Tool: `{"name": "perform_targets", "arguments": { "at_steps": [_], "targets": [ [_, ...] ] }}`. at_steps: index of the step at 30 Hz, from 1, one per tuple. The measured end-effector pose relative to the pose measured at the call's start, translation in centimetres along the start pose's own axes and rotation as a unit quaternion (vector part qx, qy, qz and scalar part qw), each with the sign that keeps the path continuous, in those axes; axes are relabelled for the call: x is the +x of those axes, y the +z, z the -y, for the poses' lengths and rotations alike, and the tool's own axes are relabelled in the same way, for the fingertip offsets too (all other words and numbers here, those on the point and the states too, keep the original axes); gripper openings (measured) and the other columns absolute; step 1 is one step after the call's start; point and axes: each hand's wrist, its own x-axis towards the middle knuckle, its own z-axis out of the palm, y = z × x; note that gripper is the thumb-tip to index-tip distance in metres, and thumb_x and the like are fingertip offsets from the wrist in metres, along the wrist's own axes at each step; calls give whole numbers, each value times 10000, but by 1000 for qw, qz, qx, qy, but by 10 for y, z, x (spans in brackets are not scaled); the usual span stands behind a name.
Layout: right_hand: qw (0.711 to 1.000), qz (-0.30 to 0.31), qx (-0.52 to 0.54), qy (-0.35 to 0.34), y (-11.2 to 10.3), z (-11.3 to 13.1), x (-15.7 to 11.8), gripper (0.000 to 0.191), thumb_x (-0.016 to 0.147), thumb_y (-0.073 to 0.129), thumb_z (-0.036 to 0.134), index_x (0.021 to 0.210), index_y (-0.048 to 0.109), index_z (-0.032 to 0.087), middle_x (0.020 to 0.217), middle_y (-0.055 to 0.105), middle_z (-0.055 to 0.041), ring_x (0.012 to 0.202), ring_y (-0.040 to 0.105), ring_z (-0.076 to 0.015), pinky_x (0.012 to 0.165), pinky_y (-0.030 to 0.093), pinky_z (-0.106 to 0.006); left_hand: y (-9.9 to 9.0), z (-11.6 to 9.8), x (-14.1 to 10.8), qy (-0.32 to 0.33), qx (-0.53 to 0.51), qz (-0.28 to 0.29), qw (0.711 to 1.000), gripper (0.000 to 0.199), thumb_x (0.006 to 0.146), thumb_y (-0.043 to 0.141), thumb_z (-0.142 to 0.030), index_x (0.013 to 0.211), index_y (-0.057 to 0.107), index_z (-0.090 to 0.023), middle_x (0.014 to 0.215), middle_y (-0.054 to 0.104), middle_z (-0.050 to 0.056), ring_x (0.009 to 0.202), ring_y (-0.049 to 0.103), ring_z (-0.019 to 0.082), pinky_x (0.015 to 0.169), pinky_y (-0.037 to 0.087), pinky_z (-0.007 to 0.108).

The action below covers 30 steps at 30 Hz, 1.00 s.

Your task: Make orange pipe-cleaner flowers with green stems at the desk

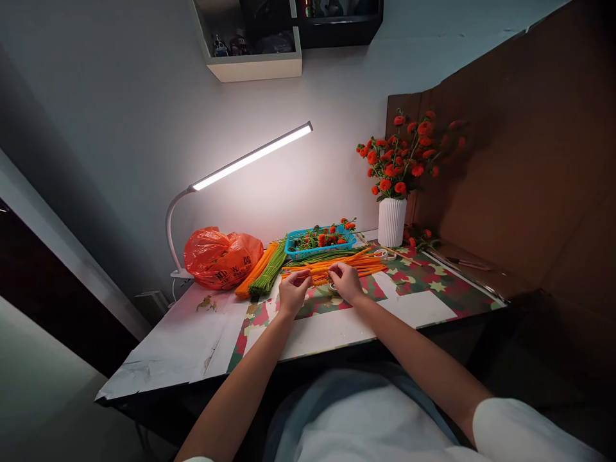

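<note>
My left hand [294, 292] and my right hand [345, 281] are raised over the near side of the table, a short gap apart. Thumb and fingers of each are pinched together; whatever lies between the fingertips is too thin to make out against the orange behind. Just beyond them is a spread of loose orange pipe cleaners [368, 262], with green stems along its far side. Left of my hands lie an orange bundle [257, 269] and a green bundle [270, 268] of pipe cleaners. A blue basket [294, 251] behind holds orange flowers with green stems.
A red plastic bag [221, 256] sits at the left, by a lit desk lamp [253, 156]. A white ribbed vase [391, 222] of orange flowers [404, 154] stands at the back right, against a cardboard panel [520, 141]. Rolls of tape [385, 254] lie near it. Shelves [255, 69] hang above.
</note>
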Motion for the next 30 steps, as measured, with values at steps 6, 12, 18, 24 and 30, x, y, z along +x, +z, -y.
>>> {"name": "perform_targets", "arguments": {
  "at_steps": [6,12,18,24,30],
  "targets": [
    [985,42,-104,-133,-14,-3,5,149,788,478,115,709,588,176,672,621,-27,624,567,-152,608,428,-254,-3,3,-2,111,129,40,985,145,728,656,-230,838,739,-181,824,740,67,722,691,188,653,564,296],
    [976,84,-100,-176,-17,0,6,152,791,481,108,707,590,173,682,613,-27,641,555,-151,625,420,-258,-5,6,-2,143,158,71,974,132,735,656,-212,834,739,-187,801,741,62,691,683,182,633,565,302],
    [998,46,3,-45,-8,-2,6,62,761,558,231,748,589,178,683,632,-20,629,592,-155,613,461,-269,-2,-1,-2,99,98,39,989,187,725,690,-252,887,714,-162,832,741,75,659,695,173,617,580,289],
    [991,-7,119,65,-1,-11,7,265,596,705,335,742,543,185,715,637,-26,672,622,-170,603,514,-282,1,-6,-2,37,29,-8,999,309,686,739,-322,925,686,-134,914,732,105,760,715,209,678,598,318],
    [984,-2,159,80,0,-13,8,312,573,742,395,740,609,167,707,672,-51,637,637,-176,557,518,-278,1,-3,-1,40,35,0,999,259,690,737,-316,883,708,-145,884,743,94,747,716,207,678,603,321]
  ]
}}
